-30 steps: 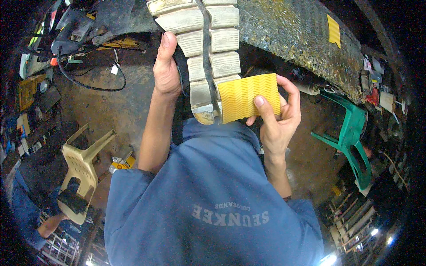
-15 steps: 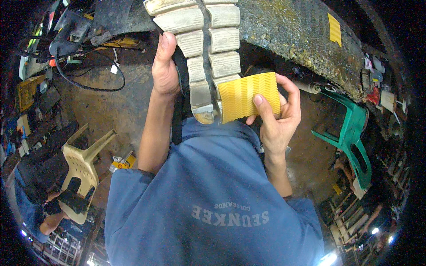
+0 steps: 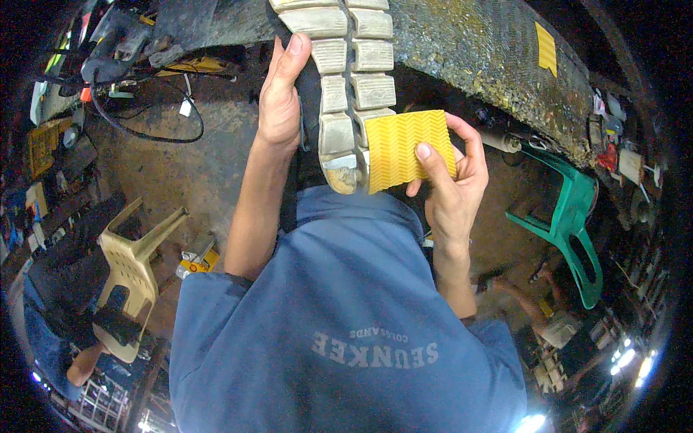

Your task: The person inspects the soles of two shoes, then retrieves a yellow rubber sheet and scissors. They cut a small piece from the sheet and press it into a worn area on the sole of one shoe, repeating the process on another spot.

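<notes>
A shoe with a pale, blocky, grooved sole (image 3: pixel 373 55) is held sole-up in front of my chest, its far part cut off by the upper edge. My left hand (image 3: pixel 280 108) grips its left side, thumb along the edge and fingers hidden behind. The near end of the sole looks worn, with a brownish patch. Between thumb and fingers, my right hand (image 3: pixel 458 189) pinches a yellow rubber sheet (image 3: pixel 397 148) with a zigzag tread. That sheet overlaps the right side of the near end; whether it is pressed tight against the sole I cannot tell.
A rough, stained workbench (image 3: pixel 462 58) spans the far side, with another yellow strip (image 3: pixel 546 49) on it. Cables (image 3: pixel 144 137) and a power tool lie far left. A beige chair (image 3: pixel 133 252) stands left, a green chair (image 3: pixel 570 202) right. Other people are partly visible at both sides.
The shoe and my left hand have shifted slightly right and away from me. The yellow rubber sheet has moved a little the same way and sits more level.
</notes>
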Available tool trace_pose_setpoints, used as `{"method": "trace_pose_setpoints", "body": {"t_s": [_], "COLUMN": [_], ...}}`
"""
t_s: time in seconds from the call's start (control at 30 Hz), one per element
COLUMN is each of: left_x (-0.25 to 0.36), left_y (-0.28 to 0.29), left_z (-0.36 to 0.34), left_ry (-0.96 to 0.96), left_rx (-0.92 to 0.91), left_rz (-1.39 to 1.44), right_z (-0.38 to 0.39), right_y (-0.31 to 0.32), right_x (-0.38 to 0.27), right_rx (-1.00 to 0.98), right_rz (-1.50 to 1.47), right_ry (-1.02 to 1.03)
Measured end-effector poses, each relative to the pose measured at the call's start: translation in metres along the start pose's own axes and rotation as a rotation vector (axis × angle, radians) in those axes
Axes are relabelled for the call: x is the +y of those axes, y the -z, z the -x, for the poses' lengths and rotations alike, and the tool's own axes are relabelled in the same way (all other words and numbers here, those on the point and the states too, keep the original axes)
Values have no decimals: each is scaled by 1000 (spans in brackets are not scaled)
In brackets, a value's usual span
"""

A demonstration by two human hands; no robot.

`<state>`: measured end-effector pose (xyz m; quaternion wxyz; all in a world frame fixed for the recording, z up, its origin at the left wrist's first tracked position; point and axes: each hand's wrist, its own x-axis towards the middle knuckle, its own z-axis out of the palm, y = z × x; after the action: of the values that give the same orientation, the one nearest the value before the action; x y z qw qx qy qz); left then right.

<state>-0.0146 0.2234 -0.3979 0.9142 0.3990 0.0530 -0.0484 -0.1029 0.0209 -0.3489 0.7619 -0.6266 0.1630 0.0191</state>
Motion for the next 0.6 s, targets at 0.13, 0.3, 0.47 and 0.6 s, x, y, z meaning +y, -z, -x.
{"method": "trace_pose_setpoints", "body": {"t_s": [0.13,0.3,0.47,0.6], "left_x": [-2,-4,-2,-2], "left_y": [-4,-2,3,3], "left_z": [-1,-1,1,2], "left_ry": [-30,-33,22,-24], "left_rx": [46,38,-15,55], "left_rz": [-62,-66,8,-73], "right_z": [1,2,4,5], "right_y": [0,-1,-2,-3], "right_x": [-1,-2,-2,-3], "right_rx": [-7,-4,-9,-18], "right_rz": [8,6,6,8], "right_ry": [5,9,23,33]}}
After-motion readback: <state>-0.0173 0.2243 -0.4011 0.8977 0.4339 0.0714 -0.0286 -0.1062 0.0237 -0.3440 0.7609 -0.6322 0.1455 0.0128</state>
